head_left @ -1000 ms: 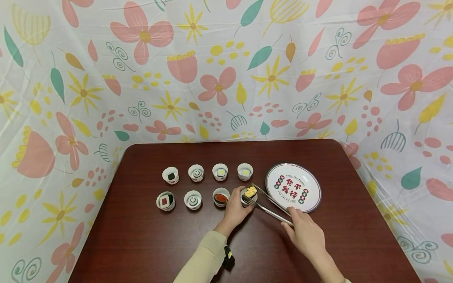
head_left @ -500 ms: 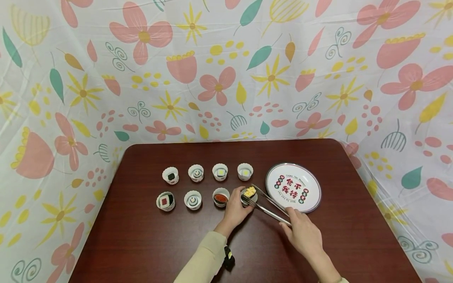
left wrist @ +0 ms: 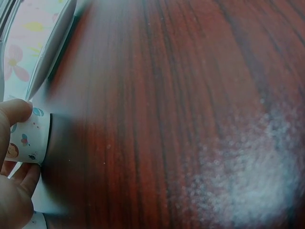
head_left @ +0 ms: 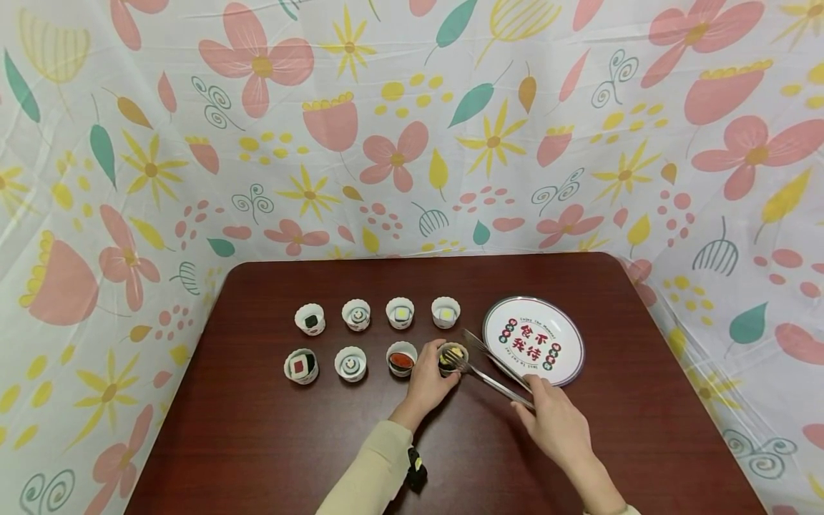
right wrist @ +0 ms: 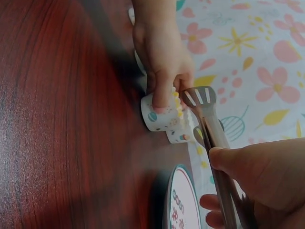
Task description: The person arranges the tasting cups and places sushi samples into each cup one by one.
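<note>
My left hand [head_left: 430, 379] grips a small white printed paper cup [right wrist: 156, 114], thumb and fingers on its sides. Inside the cup lies a sushi piece with yellow topping [head_left: 458, 351], partly covered by the tongs. My right hand [head_left: 556, 422] holds the metal tongs [head_left: 494, 383] by their arms. The tongs' jaws are spread: the fork-like end lies over the cup's mouth, while the other end is off to the right, between cup and plate. The right wrist view shows the slotted tong end [right wrist: 204, 97] close to the cup's rim.
Two rows of similar cups stand to the left and behind, such as a cup with orange-topped sushi [head_left: 402, 360]. A white oval plate with red characters [head_left: 569, 336] lies at right. A small black item [head_left: 416, 472] lies beside the left sleeve.
The yellow-topped sushi, raised at the cup's mouth between the tong ends before, now sits lower inside the cup. The tong ends have spread apart. My left hand stays in place.
</note>
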Motion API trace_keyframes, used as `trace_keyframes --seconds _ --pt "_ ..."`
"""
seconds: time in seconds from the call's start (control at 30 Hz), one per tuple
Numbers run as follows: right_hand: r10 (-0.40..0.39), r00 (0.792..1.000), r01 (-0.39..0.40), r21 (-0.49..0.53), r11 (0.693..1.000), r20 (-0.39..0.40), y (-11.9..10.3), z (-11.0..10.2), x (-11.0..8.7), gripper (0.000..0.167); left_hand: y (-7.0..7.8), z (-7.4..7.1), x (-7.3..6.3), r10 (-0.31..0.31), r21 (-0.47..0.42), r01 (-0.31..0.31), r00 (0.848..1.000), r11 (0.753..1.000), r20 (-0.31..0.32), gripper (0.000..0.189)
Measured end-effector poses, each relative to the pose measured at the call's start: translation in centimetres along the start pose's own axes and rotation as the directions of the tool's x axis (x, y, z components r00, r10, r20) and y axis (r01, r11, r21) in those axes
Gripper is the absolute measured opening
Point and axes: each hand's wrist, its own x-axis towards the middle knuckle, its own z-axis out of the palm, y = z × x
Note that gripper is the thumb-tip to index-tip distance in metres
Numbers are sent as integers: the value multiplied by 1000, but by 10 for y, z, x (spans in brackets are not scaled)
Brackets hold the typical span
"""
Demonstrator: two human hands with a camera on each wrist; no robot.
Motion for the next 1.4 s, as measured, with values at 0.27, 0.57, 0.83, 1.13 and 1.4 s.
trace_keyframes --seconds 0.27,0.57,0.83,1.13,1.4 --pt "5 1000 -5 6 1000 -26 7 -1 1 43 1 -1 0 -35 -17 35 999 999 37 67" --pt "31 998 -29 41 999 -50 17 -1 3 44 2 -2 1 -29 -20 30 999 999 38 65" --pt "74 994 -69 60 996 -78 26 1 7 45 3 -2 1 -44 -15 46 997 999 65 66" --pt "150 986 -146 59 988 -75 45 1 5 44 4 -2 0 -60 -4 60 996 998 73 68" --pt "213 976 -210 55 976 -39 63 1 -2 43 6 -4 -1 -39 12 38 997 999 74 72"
